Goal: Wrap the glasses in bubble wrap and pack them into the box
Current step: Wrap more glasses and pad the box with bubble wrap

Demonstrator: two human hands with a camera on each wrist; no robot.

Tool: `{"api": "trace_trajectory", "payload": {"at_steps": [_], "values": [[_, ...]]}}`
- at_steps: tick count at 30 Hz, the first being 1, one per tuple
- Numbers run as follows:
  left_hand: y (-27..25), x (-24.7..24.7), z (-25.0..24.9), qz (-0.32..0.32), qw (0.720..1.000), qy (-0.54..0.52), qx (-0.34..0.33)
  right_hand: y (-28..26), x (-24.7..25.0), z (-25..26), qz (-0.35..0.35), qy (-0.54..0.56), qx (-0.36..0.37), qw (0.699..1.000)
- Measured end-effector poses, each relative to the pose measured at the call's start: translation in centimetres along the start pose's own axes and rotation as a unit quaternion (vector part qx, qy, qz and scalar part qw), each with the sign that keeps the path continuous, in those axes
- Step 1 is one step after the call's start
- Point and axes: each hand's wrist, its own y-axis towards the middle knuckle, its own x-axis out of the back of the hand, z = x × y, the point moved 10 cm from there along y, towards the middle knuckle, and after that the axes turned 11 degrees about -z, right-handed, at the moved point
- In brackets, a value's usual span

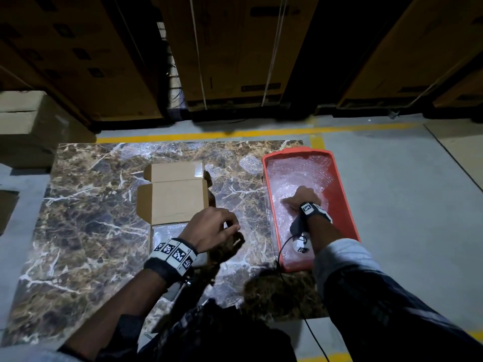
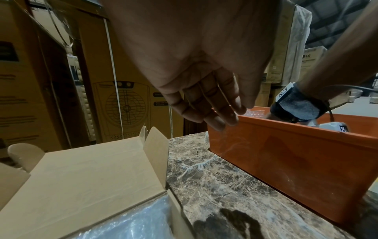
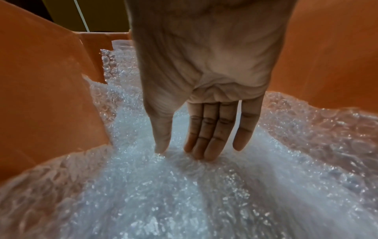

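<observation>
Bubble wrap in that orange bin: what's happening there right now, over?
Right hand open, fingertips touching bubble wrap inside orange bin. Left hand empty, hovering beside open cardboard box. No glasses visible. Nothing blocking.

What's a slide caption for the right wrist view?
Right hand, fingers straight, fingertips touching bubble wrap inside the orange bin.

box (image 1: 172,197): brown cardboard, lid open, frame centre, clear wrap inside | bubble wrap (image 1: 298,173): clear, crumpled, filling orange bin, right of frame
</observation>
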Motion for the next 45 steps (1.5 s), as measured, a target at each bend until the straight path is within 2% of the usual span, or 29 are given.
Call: {"api": "trace_trajectory", "payload": {"at_steps": [9,14,19,23,26,32,35,38,41,45], "values": [[-1.4,-0.2,1.1,-0.004,1.0,-0.003,0.028,0.7,0.1,0.7,0.01,-0.002,0.02,1.0],[-0.9,-0.1,0.5,-0.01,1.0,-0.001,0.013,4.4,-1.3,-0.6,0.039,0.006,0.047,0.998],[-0.2,0.2,-0.6,-0.012,1.0,-0.008,-0.012,-0.8,6.2,1.1,-0.004,0.031,0.095,0.995],[0.1,1.0,-1.2,-0.025,0.999,-0.034,-0.021,-7.1,14.7,3.0,-0.118,0.064,0.124,0.983],[0.2,2.8,-1.7,-0.074,0.992,-0.097,-0.018,-11.6,19.7,4.2,-0.195,0.099,0.152,0.964],[0.6,8.2,-2.5,-0.166,0.962,-0.215,0.016,-20.9,23.5,10.0,-0.194,0.236,0.271,0.913],[0.4,10.4,-3.2,-0.172,0.948,-0.27,0.009,-24.8,22.6,13.8,-0.177,0.271,0.319,0.891],[-0.1,11.6,-2.0,-0.18,0.9,-0.396,0.03,-27.3,21.2,16.8,-0.17,0.31,0.352,0.866],[-1.4,12.4,-0.2,-0.19,0.856,-0.477,0.06,-29.0,19.8,18.8,-0.161,0.347,0.367,0.848],[-4.0,12.1,2.8,-0.164,0.81,-0.544,0.145,-29.5,20.5,17.8,-0.218,0.441,0.324,0.808]]}}
